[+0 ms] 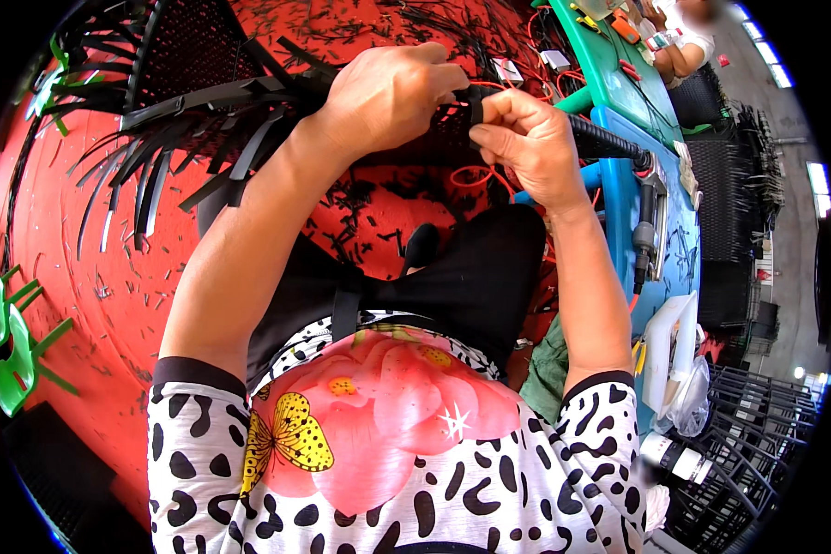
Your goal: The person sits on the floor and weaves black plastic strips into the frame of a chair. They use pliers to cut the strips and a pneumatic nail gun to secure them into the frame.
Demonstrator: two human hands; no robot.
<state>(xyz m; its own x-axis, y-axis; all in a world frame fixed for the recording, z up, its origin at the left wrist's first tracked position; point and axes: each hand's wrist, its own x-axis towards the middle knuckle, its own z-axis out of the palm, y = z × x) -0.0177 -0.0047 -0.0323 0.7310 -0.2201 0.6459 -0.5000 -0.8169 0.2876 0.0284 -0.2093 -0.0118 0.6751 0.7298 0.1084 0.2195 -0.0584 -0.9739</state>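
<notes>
A black woven piece (189, 60), with many loose flat strips (152, 175) fanning from its edge, lies in front of me across to the left. My right hand (534, 148) pinches a short black strip (475, 106) between thumb and index finger at the piece's right part. Beside it my left hand (388, 97) is closed, knuckles up, fingertips bent toward that same strip. What lies inside its curled fingers is hidden. Both hands are close together, a small gap apart, above my lap.
A blue table (679, 231) at my right bears a power tool (651, 222) with a cable. Beyond it stands a green table (619, 69), with another person (688, 46) near it. Black scraps litter the red floor (92, 295). Green chairs (14, 360) stand at left.
</notes>
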